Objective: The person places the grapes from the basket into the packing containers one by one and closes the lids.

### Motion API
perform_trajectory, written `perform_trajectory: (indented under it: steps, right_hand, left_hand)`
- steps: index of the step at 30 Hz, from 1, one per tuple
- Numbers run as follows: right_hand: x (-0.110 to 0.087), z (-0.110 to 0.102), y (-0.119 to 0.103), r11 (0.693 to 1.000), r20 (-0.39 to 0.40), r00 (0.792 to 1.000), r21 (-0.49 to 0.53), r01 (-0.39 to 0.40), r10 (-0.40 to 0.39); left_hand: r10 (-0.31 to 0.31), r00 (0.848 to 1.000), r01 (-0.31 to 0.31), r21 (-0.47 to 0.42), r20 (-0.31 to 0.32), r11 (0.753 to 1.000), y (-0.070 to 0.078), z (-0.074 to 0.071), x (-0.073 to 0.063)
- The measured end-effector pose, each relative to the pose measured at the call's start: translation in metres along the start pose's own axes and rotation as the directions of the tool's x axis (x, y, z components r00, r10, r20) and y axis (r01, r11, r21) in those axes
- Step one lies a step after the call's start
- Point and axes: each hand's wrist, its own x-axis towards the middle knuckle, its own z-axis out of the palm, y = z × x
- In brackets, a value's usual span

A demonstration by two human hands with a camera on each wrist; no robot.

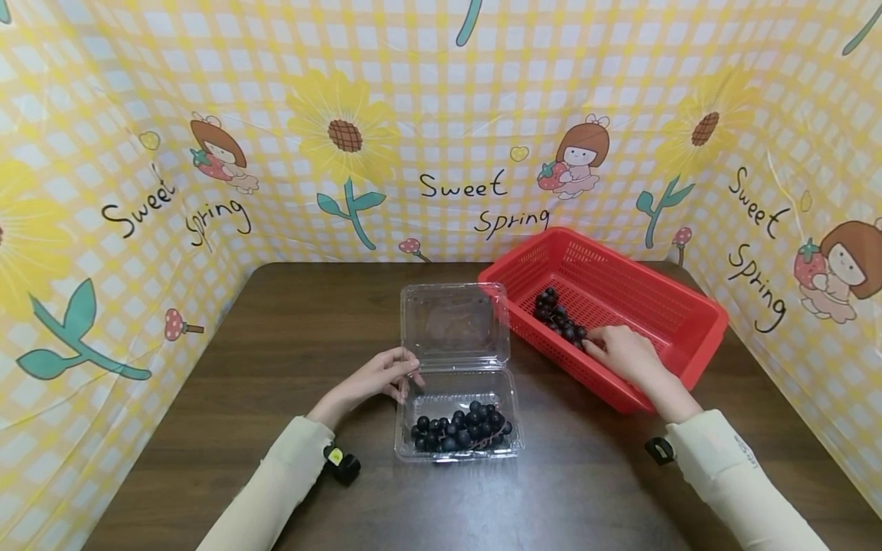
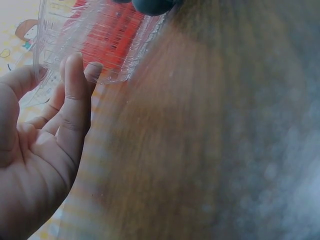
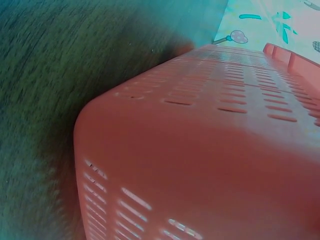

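A clear plastic clamshell box (image 1: 403, 444) lies open on the table, its lid (image 1: 455, 321) tipped back. Dark grapes (image 1: 462, 428) fill the front part of its base. My left hand (image 1: 386, 375) pinches the box's left edge near the hinge; in the left wrist view, the thumb and fingers of that hand (image 2: 50, 130) meet the clear plastic. Inside the red basket (image 1: 634, 283), my right hand (image 1: 627, 356) grips the near end of a bunch of dark grapes (image 1: 554, 314), its fingertips partly hidden. Only the outside of the basket (image 3: 200, 140) shows in the right wrist view, without the hand.
The basket stands at the back right of the brown wooden table (image 1: 296, 321), its left corner close to the box's lid. Yellow checked cloth (image 1: 441, 115) with printed flowers and figures rises behind the table and on both sides.
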Motion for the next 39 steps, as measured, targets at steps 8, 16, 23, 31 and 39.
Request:
perform_trajectory:
  steps: [8,16,23,31,39]
  right_hand:
    - [0.0013,-0.0018,0.0000,1.000,-0.013,1.000,0.000,0.005,-0.005]
    - [0.0012,-0.0022,-0.0005,1.000,-0.045,0.999,0.003,0.004,-0.004]
    - [0.0032,-0.0012,-0.0012,1.000,-0.068,0.998,0.009,0.000,0.000]
    - [0.0040,-0.0015,-0.0022,1.000,-0.118,0.993,-0.008,0.004,-0.005]
    - [0.0024,-0.0026,-0.0034,1.000,-0.130,0.991,0.013,-0.003,0.005]
  left_hand:
    - [0.012,1.000,-0.012,-0.001,0.004,1.000,0.0006,-0.0002,0.0001]
    - [0.013,1.000,-0.013,-0.001,0.004,1.000,0.0014,-0.0002,0.0004]
    - [0.006,1.000,-0.006,-0.007,0.009,1.000,0.0021,0.0003,-0.0011]
    - [0.023,1.000,-0.023,-0.005,0.013,1.000,0.0028,-0.0003,-0.0007]
    - [0.014,1.000,-0.014,-0.009,0.012,1.000,0.0013,0.0000,-0.0008]
